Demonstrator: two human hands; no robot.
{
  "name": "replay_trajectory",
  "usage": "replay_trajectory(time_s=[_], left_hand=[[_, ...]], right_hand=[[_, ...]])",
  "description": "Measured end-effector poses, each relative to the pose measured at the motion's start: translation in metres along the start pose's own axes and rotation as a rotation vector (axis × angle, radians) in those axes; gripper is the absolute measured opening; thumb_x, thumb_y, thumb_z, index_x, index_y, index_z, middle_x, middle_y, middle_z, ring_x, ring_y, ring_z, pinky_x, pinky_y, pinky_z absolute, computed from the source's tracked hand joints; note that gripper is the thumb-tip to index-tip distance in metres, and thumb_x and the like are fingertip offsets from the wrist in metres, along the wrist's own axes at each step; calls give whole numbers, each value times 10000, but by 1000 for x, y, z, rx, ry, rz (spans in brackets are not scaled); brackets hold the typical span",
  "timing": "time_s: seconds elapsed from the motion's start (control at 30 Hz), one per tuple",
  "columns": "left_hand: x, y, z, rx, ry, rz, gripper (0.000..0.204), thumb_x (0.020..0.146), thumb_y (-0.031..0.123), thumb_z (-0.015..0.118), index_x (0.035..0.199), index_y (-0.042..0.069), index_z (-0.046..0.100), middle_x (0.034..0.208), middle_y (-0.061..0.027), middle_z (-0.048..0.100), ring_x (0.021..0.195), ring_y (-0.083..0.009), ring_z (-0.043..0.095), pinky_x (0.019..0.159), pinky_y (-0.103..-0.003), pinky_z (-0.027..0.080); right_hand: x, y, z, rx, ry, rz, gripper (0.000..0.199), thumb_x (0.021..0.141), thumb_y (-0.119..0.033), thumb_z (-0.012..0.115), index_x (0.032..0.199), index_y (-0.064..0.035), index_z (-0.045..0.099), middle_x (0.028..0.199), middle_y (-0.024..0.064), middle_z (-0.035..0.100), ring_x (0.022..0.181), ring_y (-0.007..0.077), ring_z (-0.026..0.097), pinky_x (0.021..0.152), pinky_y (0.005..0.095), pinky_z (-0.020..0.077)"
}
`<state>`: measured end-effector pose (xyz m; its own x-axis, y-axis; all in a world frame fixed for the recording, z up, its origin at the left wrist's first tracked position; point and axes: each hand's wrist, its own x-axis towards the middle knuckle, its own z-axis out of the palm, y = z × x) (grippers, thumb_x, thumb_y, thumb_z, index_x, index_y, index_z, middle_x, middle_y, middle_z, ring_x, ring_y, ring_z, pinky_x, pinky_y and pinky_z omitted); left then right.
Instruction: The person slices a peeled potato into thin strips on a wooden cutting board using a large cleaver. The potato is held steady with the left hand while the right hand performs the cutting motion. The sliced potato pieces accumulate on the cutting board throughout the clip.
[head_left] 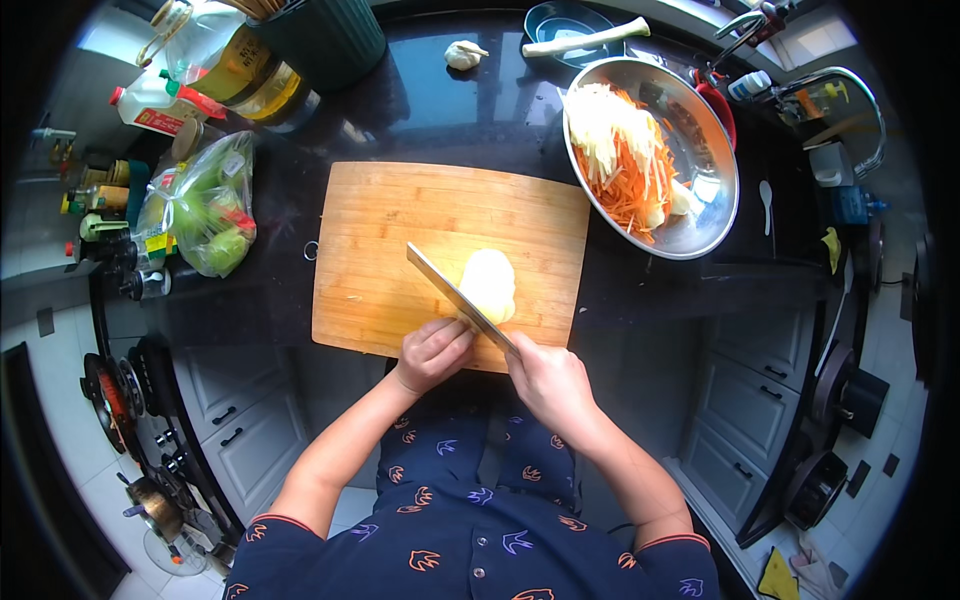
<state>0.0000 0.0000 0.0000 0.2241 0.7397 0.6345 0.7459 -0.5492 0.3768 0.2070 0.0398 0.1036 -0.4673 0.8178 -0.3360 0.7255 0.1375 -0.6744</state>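
Observation:
My right hand (552, 388) grips the handle of a kitchen knife (445, 287), its wide blade slanting up and left across the cutting board's near half. Curled close against the left side of the blade, my left hand (436, 354) holds a peeled potato, mostly hidden by fingers and blade. Pale potato slices (489, 283) lie overlapping just right of the blade. Under all this is a wooden cutting board (370, 225), its near edge close to my body.
A steel bowl (712, 205) with carrot and pale shreds overlaps the board's far right corner. Garlic (463, 55) and a blue dish (560, 22) sit at the back. A bag of green vegetables (215, 205) and oil bottles (255, 80) stand left. A white spoon (766, 205) lies right.

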Motion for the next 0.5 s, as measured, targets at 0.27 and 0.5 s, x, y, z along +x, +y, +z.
replay_trajectory(time_s=[0.27,0.5], left_hand=[[1,-1,-5,-24,-30,7,223,741,83,805,952,69,736,1026,-39,689,890,-208,686,711,-309,592],[7,3,-4,-20,-10,-46,221,735,41,793,947,58,730,983,-54,693,857,-219,690,704,-313,590]], right_hand=[[13,0,16,-27,45,-48,158,962,-133,576,1102,-81,626,693,245,657,654,448,671,610,553,543],[-2,-4,-5,57,65,45,135,939,-117,641,1060,-62,660,718,225,651,681,404,677,614,447,543]])
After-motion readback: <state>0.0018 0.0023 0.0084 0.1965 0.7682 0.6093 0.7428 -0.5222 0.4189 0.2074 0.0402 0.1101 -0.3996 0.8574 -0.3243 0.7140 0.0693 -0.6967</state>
